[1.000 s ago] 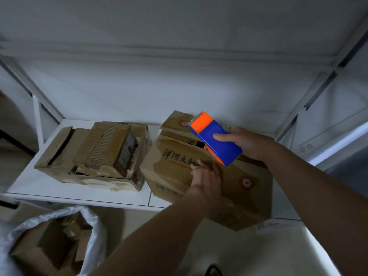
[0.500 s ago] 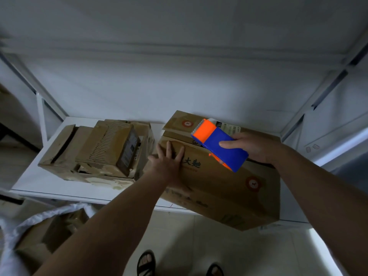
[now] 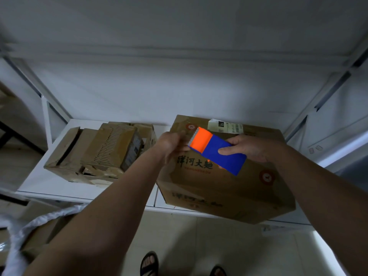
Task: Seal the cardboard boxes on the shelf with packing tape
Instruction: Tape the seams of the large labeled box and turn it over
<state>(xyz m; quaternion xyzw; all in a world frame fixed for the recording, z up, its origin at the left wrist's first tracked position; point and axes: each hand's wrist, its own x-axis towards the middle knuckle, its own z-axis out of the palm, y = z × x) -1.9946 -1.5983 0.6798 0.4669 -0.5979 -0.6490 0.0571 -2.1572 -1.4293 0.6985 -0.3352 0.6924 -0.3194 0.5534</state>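
Above the shelf's front right edge: right hand (image 3: 251, 148) wrapped round the blue body of the tape dispenser (image 3: 217, 151), firm grip. Left hand (image 3: 172, 143) curled at its orange serrated end, probably picking up the tape end; the tape itself can't be made out. Dispenser looks light and rigid; hold by the body, stay off the teeth. Below it, big printed cardboard box (image 3: 223, 180) overhangs the shelf (image 3: 59, 186) front, creased, soft-walled, likely light. Crushed boxes (image 3: 99, 152) sit left, flaps loose.

Storeroom: white metal shelf (image 3: 59, 188), worn cardboard boxes (image 3: 99, 152), bagged cartons on tiled floor (image 3: 219, 246).
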